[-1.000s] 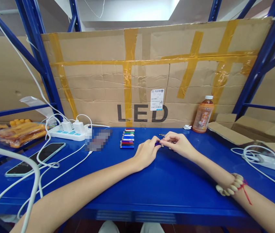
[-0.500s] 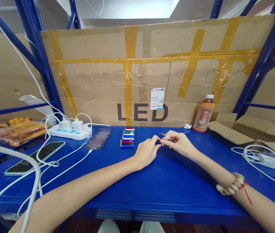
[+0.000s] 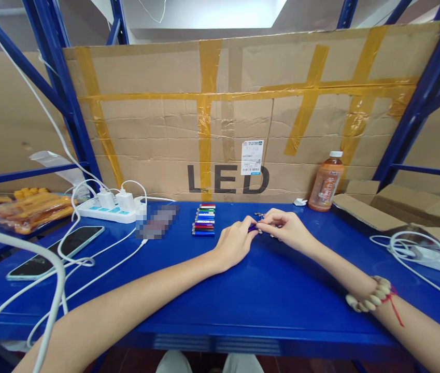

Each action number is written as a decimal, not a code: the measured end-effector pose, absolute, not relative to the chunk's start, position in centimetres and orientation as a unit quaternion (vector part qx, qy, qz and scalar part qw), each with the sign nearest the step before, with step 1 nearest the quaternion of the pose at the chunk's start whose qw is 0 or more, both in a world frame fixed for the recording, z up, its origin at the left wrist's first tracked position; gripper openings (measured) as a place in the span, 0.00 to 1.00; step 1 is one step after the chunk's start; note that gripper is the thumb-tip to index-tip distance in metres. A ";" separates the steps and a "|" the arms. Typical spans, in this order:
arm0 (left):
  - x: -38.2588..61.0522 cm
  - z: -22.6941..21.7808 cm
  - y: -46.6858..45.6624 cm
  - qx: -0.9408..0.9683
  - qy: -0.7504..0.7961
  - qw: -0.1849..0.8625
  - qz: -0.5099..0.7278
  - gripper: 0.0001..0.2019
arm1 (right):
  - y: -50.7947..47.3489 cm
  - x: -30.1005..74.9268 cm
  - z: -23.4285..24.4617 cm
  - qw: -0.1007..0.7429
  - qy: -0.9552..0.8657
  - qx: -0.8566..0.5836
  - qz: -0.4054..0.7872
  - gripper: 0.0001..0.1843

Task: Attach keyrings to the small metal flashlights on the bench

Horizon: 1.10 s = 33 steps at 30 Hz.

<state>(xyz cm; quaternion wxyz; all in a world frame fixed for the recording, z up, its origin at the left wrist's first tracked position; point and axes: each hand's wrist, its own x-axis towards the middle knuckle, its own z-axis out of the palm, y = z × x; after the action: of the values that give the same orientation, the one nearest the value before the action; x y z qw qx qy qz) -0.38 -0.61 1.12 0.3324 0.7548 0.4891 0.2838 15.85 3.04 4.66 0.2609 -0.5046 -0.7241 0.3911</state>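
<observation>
Item: phone (image 3: 82, 238), one, near the left edge of my blue shelf (image 3: 220, 300).
Item: power strip (image 3: 105, 212), one, white, far edge, towards the far left corner.
Item: coloured tubes (image 3: 203, 221), one stacked row, lying flat nearer the far edge than the near; arrangement unchanged over the last second.
Item: my left hand (image 3: 233, 243), right of the row; thumb and forefinger pinching a purple piece (image 3: 251, 228), placed between my hands, apart from the row, well back from the near edge.
Item: small metal bits (image 3: 259, 214), by my right fingertips; count partly hidden.
Item: my right hand (image 3: 285, 227), thumb and forefinger pinched at the piece's right end; a smaller part between them, cannot tell.
Change: almost none; only my view has tipped slightly. I judge the work is fine fingertip handling, held in place.
Item: bottle (image 3: 326, 184), one, far edge, towards the far right corner.
Item: carton (image 3: 363, 213), one, flaps out, right edge.
</observation>
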 end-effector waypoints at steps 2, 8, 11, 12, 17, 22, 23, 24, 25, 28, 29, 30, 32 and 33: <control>-0.4 1.2 -0.6 0.755 0.489 0.332 0.284 0.09 | 3.0 15.8 4.7 0.263 -0.721 -0.506 0.394 0.22; -0.4 1.2 -0.7 0.753 0.495 0.332 0.280 0.09 | 3.0 15.9 4.6 0.268 -0.719 -0.504 0.398 0.20; -0.4 1.2 -0.6 0.754 0.494 0.331 0.280 0.09 | 3.1 15.9 4.6 0.271 -0.715 -0.503 0.402 0.20; -0.4 1.2 -0.6 0.754 0.494 0.331 0.279 0.09 | 3.1 15.9 4.6 0.272 -0.714 -0.503 0.404 0.20; -0.4 1.2 -0.7 0.757 0.496 0.323 0.278 0.10 | 3.0 15.6 4.8 0.273 -0.709 -0.507 0.407 0.20; -0.4 1.3 -0.6 0.761 0.501 0.315 0.264 0.10 | 3.0 15.6 4.8 0.279 -0.713 -0.503 0.402 0.20; -0.4 1.3 -0.6 0.764 0.500 0.312 0.261 0.10 | 3.0 15.6 4.8 0.280 -0.714 -0.501 0.400 0.20; -0.4 1.2 -0.6 0.768 0.499 0.307 0.259 0.10 | 3.0 15.7 4.8 0.282 -0.716 -0.500 0.398 0.20; -0.4 1.2 -0.6 0.771 0.497 0.303 0.258 0.11 | 3.0 15.7 4.7 0.283 -0.718 -0.498 0.396 0.20; -0.4 1.1 -0.5 0.776 0.492 0.295 0.262 0.12 | 3.1 15.8 4.5 0.283 -0.722 -0.493 0.395 0.20; -0.4 1.1 -0.5 0.776 0.491 0.295 0.263 0.12 | 3.2 15.9 4.4 0.282 -0.722 -0.493 0.396 0.20; -0.4 1.1 -0.5 0.776 0.490 0.297 0.264 0.12 | 3.2 15.9 4.4 0.280 -0.722 -0.492 0.397 0.20; -0.4 1.1 -0.5 0.772 0.485 0.305 0.275 0.12 | 3.3 16.0 4.4 0.274 -0.721 -0.492 0.404 0.20; -0.4 1.1 -0.5 0.770 0.481 0.310 0.283 0.13 | 3.3 16.1 4.4 0.272 -0.719 -0.491 0.409 0.19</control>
<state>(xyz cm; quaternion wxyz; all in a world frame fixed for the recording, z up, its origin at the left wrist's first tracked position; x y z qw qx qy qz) -0.43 -0.53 1.13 0.3101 0.7697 0.4810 0.2829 16.09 3.29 4.40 0.2724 -0.4912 -0.7193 0.4087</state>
